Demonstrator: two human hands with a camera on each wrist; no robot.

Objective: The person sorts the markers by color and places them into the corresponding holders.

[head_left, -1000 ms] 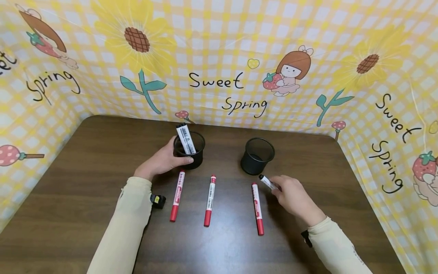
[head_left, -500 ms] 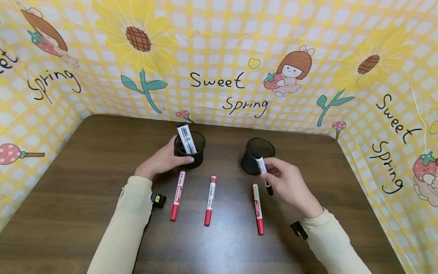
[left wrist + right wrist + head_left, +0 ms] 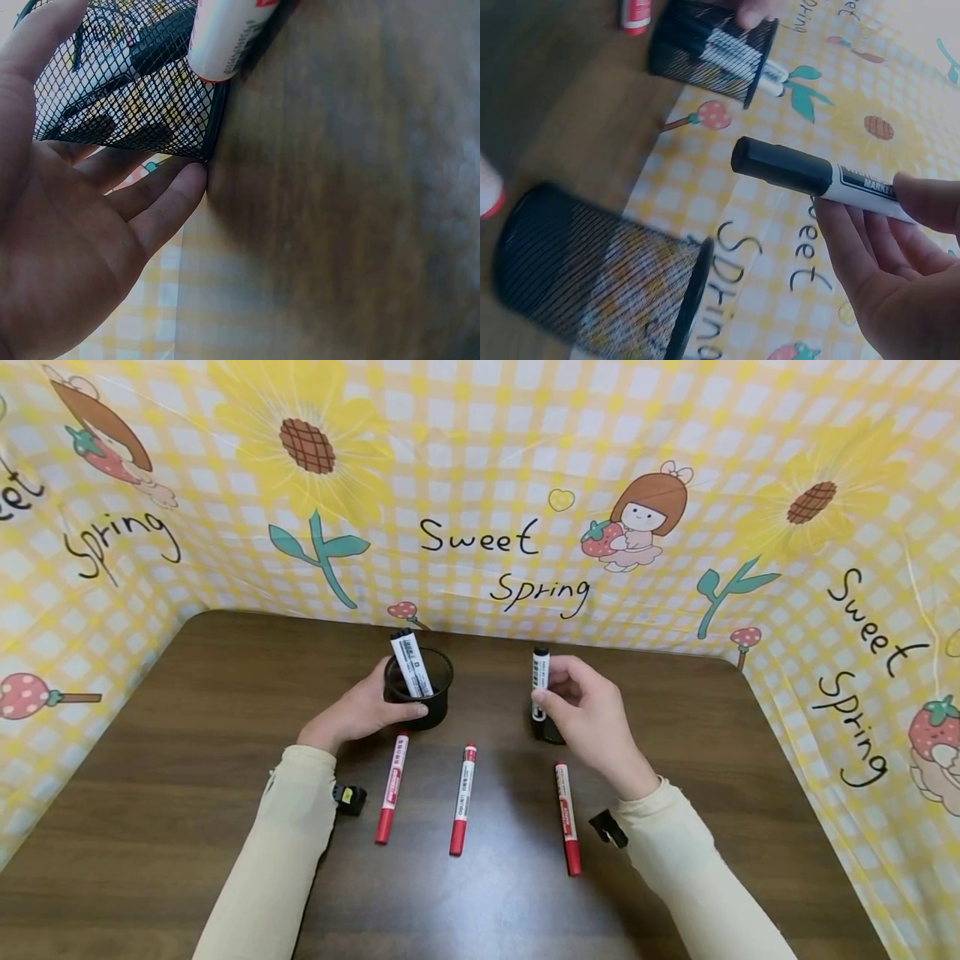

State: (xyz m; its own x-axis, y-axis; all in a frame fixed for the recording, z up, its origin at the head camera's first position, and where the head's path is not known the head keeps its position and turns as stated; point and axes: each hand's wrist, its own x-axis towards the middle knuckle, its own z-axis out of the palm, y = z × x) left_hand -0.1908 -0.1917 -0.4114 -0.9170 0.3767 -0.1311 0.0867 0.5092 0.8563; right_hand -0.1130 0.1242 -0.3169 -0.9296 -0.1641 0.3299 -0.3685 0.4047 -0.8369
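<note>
My left hand grips a black mesh pen cup, thumb on the near side and fingers round the far side. Black-ended white markers lean inside it, sticking out above the rim. In my right hand a white whiteboard marker with black ends is pinched between thumb and fingers, held upright. It overlaps the second mesh pen cup in the head view, where that hand hides most of the cup. The right wrist view shows the marker's black cap pointing down, apart from the cup's rim.
Three red-and-white markers lie on the brown table: a left one near the left cup, a middle one, and a right one in front of the second cup. A yellow checked cloth stands round the table's back and sides.
My right hand has lifted its marker from the right, turned it upright and carried it left and back to the second cup. The left hand keeps its grip on the other cup.
</note>
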